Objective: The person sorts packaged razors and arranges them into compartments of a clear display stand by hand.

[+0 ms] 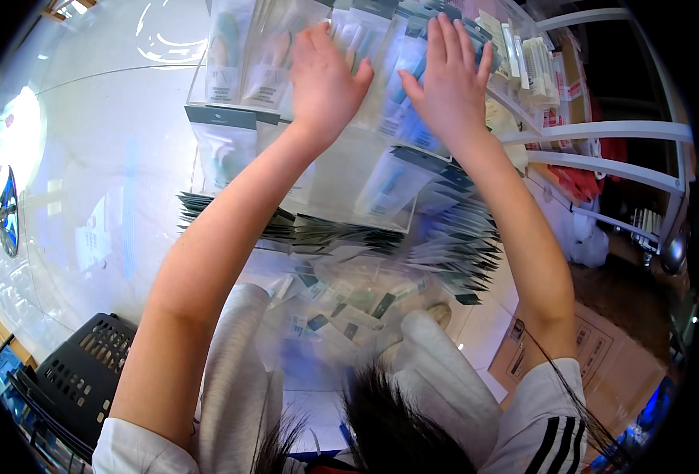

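Observation:
My left hand (327, 80) lies over a clear plastic bin (194, 89) of upright packets, its thumb spread and its fingertips by the top of a packet (269, 65). Flat and spread, my right hand (451, 77) rests over a blue-tinted packet (405, 89) at the bin's right. Neither hand seems to grip anything. Nearer me, a second clear bin (331, 172) holds a packet (225, 148) with a dark header at the left and another packet (394, 183) at the right. Below it, dark-topped packets (349, 234) stand in a dense row, with another stack (462, 237) at the right.
Between my legs a clear bag (355, 296) holds more small packets. A black perforated basket (82, 361) stands at the lower left, a cardboard box (598, 361) at the lower right. White rack rails (610, 129) run along the right, near several slim boxes (539, 71).

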The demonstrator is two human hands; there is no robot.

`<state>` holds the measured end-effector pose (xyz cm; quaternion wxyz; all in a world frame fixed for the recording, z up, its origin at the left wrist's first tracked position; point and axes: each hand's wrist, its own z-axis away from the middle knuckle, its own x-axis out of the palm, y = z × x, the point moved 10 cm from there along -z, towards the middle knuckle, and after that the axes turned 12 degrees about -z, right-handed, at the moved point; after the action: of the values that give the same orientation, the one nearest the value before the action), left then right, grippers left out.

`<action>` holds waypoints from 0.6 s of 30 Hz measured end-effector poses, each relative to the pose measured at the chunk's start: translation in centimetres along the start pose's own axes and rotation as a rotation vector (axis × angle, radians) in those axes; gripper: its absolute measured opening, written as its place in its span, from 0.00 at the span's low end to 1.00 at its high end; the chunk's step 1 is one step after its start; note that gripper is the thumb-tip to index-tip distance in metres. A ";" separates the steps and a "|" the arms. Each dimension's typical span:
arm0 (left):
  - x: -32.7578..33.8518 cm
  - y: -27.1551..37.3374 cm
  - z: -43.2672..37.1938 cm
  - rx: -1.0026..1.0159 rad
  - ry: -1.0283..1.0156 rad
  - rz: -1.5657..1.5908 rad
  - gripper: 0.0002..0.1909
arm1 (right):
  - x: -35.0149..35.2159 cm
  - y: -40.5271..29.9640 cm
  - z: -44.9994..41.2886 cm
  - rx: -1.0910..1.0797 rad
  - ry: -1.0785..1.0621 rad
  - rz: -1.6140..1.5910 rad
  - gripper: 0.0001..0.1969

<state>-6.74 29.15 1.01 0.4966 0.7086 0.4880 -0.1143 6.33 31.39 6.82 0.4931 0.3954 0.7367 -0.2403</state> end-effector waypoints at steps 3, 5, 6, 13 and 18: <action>0.4 -0.3 -0.1 -0.006 -0.086 0.018 0.34 | -1.4 -1.3 -1.5 -0.054 0.084 -0.023 0.36; 0.4 -0.4 -0.1 -0.007 -0.103 0.010 0.34 | -1.9 -2.3 -2.8 -0.105 0.141 -0.001 0.34; 0.7 -0.3 -0.1 -0.007 -0.121 0.011 0.34 | -1.3 -1.7 -3.8 -0.072 0.137 -0.055 0.25; 1.8 -1.2 0.1 -0.216 -0.299 0.160 0.33 | 2.4 1.8 -8.8 0.278 -0.174 -0.343 0.12; 4.2 -1.8 0.6 -0.244 -0.545 0.154 0.32 | 3.5 3.1 -9.7 0.121 -0.073 -0.688 0.10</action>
<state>-5.93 31.15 -3.07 0.6979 0.6218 0.2917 -0.2028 2.91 41.58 7.55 0.3849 0.1434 0.7932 -0.4496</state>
